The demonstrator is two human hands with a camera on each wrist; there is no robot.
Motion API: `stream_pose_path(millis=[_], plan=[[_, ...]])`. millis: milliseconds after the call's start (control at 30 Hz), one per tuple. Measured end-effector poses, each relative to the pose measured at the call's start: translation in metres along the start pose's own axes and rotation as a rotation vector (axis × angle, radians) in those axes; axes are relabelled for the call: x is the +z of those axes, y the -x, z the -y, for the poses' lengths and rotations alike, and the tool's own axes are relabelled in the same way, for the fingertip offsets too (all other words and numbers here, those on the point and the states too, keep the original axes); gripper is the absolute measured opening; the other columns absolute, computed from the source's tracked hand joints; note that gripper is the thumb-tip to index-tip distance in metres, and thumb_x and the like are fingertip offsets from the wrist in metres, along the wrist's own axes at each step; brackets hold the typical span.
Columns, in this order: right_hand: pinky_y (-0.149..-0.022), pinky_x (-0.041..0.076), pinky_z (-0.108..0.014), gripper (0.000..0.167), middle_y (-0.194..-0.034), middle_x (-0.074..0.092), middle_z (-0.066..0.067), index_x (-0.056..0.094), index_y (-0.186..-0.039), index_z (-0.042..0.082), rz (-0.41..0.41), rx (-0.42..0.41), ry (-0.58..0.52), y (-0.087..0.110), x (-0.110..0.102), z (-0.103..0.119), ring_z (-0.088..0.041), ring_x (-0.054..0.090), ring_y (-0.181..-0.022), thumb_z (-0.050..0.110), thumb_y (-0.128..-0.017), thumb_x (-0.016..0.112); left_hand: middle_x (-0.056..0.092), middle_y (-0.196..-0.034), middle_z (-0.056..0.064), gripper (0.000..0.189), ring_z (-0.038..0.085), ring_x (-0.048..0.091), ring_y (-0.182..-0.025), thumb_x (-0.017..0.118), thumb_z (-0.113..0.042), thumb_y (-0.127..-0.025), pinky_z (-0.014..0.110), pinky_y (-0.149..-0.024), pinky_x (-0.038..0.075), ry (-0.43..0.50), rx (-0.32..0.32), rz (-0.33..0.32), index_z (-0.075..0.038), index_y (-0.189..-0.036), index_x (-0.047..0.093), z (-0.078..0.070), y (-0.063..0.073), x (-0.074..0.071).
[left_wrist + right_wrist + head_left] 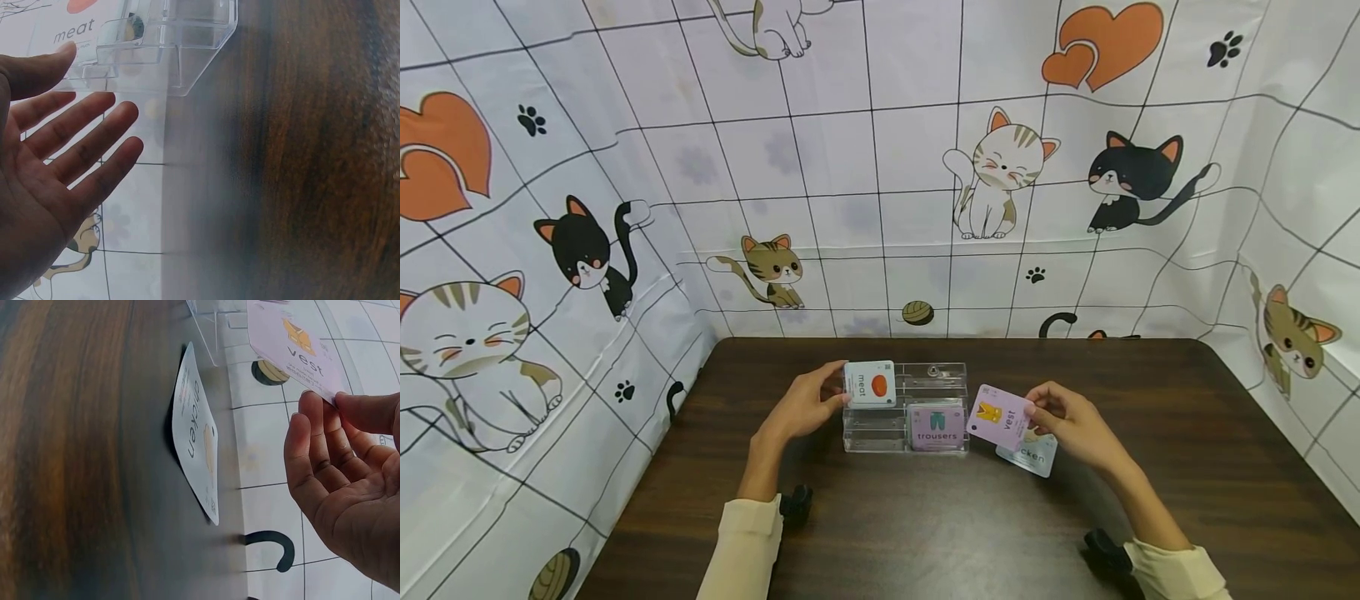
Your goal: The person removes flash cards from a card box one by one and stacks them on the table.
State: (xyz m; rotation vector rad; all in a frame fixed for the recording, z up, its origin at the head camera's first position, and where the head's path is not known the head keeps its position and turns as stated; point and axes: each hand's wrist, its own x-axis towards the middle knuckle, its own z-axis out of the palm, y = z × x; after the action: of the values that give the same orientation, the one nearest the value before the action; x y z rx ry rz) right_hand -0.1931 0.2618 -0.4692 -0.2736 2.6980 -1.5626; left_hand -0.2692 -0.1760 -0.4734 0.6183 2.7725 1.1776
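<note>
My left hand is at the left end of a clear plastic card holder. In the left wrist view its thumb touches the edge of the meat card, and the other fingers extend loosely, spread apart. This card stands at the holder's upper left. Between thumb and fingertips, my right hand pinches a corner of the purple vest card, tilted beside the holder's right end. Below it, the chicken card lies on the table, partly covered by the vest card in the head view. A purple trousers card occupies the holder's lower right compartment.
The dark wooden table runs back to a white cloth backdrop printed with cats and grid lines. Black straps sit at both wrists. The holder's upper right and lower left sections show bare clear plastic.
</note>
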Motion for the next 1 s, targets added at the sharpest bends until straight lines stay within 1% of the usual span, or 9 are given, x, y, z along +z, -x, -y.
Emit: stream_pose_path(millis=[333, 533, 767, 1000], plan=[[-0.075, 0.063, -0.032, 0.019, -0.103, 0.073, -0.016, 0.063, -0.119, -0.004, -0.005, 0.033, 0.004, 0.004, -0.004, -0.006, -0.014, 0.074, -0.088, 0.011, -0.108, 0.065, 0.07, -0.136, 0.018, 0.064, 0.033, 0.073, -0.12, 0.072, -0.013, -0.103, 0.049, -0.097, 0.061, 0.002, 0.009, 0.0, -0.006, -0.161, 0.046, 0.002, -0.001, -0.001], [-0.074, 0.062, -0.031, 0.018, -0.103, 0.073, -0.015, 0.063, -0.119, -0.005, -0.014, 0.044, 0.019, 0.009, -0.007, -0.012, -0.011, 0.072, -0.086, 0.01, -0.107, 0.065, 0.07, -0.136, 0.018, 0.063, 0.033, 0.073, -0.119, 0.072, -0.013, -0.103, 0.048, -0.096, 0.061, 0.002, 0.02, 0.001, -0.005, -0.161, 0.046, 0.003, -0.001, -0.001], [-0.074, 0.061, -0.029, 0.02, -0.103, 0.072, -0.015, 0.062, -0.12, -0.005, -0.02, 0.057, 0.029, 0.013, -0.011, -0.018, -0.013, 0.071, -0.086, 0.01, -0.108, 0.065, 0.07, -0.136, 0.017, 0.064, 0.032, 0.073, -0.119, 0.073, -0.013, -0.103, 0.048, -0.097, 0.061, -0.005, 0.011, 0.003, -0.006, -0.161, 0.046, 0.002, -0.001, 0.0], [-0.076, 0.062, -0.03, 0.021, -0.104, 0.071, -0.016, 0.062, -0.121, -0.006, -0.025, 0.05, 0.016, 0.016, -0.015, -0.019, -0.01, 0.072, -0.086, 0.01, -0.108, 0.064, 0.071, -0.136, 0.018, 0.064, 0.033, 0.073, -0.119, 0.072, -0.013, -0.103, 0.05, -0.097, 0.061, 0.002, 0.007, 0.006, -0.004, -0.161, 0.046, 0.001, 0.0, -0.001]])
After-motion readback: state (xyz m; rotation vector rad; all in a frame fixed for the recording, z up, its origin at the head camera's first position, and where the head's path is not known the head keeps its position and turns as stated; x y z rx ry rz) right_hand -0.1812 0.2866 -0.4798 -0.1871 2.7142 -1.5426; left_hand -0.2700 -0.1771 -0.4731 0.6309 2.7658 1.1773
